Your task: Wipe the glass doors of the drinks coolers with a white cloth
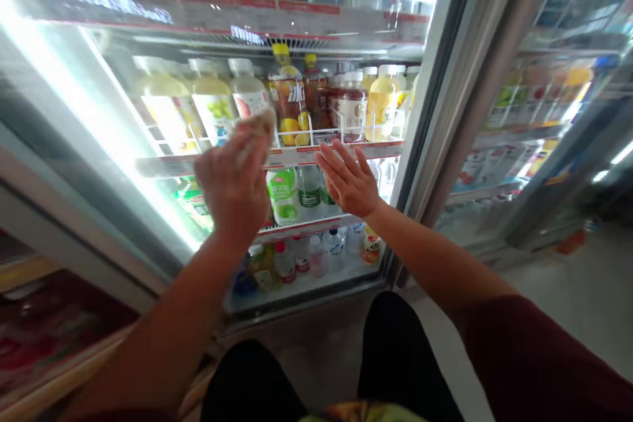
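My left hand [232,175] is raised, smeared by motion, with its fingers closed round a crumpled pale cloth [264,124]. It is in front of a glass-fronted drinks fridge, before the middle shelf of bottles. My right hand [347,179] is held flat with fingers stretched out and nothing in it, palm toward the glass door [316,102]. Whether either hand touches the glass, I cannot tell. Behind the hands are white-capped bottles of pale juice [210,95], a yellow-capped lemon tea bottle [288,95] and a green-and-white bottle [283,194].
A metal door frame [459,79] runs up the right side, with another fridge section [529,99] beyond it. Lower down, a shelf bears small bottles [316,257]. Red goods [44,323] lie at the lower left. My knees [395,343] are close to the fridge base.
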### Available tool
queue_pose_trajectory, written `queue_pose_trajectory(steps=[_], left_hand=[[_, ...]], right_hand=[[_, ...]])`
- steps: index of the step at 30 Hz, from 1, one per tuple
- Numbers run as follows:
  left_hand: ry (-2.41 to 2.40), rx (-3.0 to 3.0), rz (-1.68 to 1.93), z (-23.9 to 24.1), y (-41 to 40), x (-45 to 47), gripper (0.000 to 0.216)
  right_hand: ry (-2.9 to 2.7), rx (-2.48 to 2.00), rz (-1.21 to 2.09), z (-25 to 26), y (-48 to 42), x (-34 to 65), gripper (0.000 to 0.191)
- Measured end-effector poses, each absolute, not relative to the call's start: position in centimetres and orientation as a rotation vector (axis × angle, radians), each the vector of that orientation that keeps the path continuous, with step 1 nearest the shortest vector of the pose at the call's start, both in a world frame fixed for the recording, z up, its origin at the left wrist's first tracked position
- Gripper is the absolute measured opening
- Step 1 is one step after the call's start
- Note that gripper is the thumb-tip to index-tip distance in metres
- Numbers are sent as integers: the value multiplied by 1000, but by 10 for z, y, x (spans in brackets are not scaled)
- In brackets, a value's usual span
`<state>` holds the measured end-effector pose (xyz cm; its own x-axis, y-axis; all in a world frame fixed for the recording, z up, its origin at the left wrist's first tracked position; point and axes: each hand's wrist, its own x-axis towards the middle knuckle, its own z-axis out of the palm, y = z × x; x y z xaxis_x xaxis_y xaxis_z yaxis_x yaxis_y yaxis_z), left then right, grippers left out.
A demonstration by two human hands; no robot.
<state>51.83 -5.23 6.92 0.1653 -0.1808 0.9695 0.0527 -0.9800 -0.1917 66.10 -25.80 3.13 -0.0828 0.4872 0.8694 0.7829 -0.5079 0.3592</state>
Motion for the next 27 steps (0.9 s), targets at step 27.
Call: queue_pose_trajectory(steps=[27], left_hand=[[40,-2155,-2053,138,-48,531,39]], right_hand=[[-1396,-1898,-1619,30,-258,663,67]])
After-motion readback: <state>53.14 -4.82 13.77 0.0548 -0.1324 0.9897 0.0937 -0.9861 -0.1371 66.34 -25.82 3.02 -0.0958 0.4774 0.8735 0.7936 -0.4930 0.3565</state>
